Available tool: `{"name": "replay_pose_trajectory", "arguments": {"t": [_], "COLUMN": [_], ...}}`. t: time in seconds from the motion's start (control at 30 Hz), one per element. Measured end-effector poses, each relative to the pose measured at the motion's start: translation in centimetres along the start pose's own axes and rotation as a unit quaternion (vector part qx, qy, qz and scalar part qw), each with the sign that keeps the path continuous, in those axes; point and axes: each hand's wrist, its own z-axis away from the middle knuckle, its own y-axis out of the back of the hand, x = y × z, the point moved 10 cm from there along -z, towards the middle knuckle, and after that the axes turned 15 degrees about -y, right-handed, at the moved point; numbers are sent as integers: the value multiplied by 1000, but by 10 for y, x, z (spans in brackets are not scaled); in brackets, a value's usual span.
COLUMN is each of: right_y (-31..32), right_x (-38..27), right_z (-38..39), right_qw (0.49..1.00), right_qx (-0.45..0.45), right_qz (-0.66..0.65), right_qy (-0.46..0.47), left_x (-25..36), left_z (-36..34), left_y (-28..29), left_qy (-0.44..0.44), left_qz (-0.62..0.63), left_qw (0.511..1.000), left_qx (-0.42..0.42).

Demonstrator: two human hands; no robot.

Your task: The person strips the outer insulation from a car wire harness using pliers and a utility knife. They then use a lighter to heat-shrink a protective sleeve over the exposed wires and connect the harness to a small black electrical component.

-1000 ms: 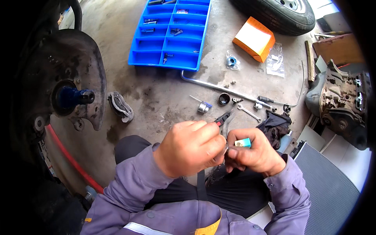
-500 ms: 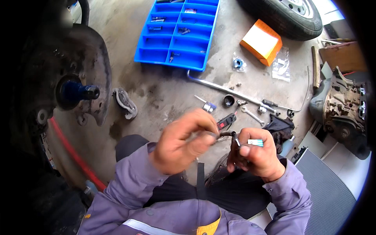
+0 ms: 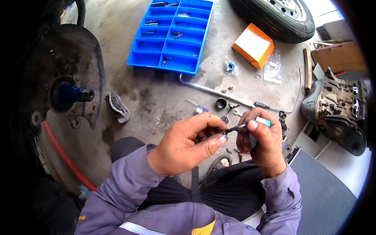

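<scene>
In front of my lap, my left hand (image 3: 192, 143) is closed in a pinch on a short dark rod-like piece (image 3: 234, 129) with a ribbed black end. My right hand (image 3: 263, 135) is closed too, thumb against fingers. It pinches a thin piece with a light metallic tip (image 3: 243, 126), which meets the dark piece's right end. A small white-and-blue piece (image 3: 263, 121) sticks out between the right fingers; whether it belongs to the thin piece, I cannot tell. The fingers hide most of what is held.
A blue compartment tray (image 3: 166, 47) with small metal parts lies ahead. Beyond are an orange box (image 3: 254, 45) and a wheel (image 3: 280, 17). A brake backing plate with hub spindle (image 3: 74, 94) stands left. At right are an engine part (image 3: 337, 113), a radiator (image 3: 321, 188) and a long metal bar (image 3: 215, 90).
The curved dark piece now looks straighter between my hands. My left hand has come nearer in view and my right hand has risen slightly. The background has shifted a little left.
</scene>
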Motion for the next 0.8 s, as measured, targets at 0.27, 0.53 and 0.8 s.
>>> {"name": "replay_pose_trajectory", "arguments": {"t": [0.27, 0.53, 0.8], "right_y": [-12, -11, -11], "right_x": [7, -6, -11], "right_z": [5, 13, 16], "right_qw": [999, 992, 986], "right_qx": [16, 85, 94], "right_qz": [36, 84, 113], "right_qy": [-19, 36, 80], "left_x": [3, 3, 16], "left_z": [-2, -4, -8], "left_y": [-1, -1, 0], "left_qy": [-35, -41, -131], "left_qz": [28, -27, -109], "left_qw": [999, 999, 985], "left_qx": [20, 19, 33]}}
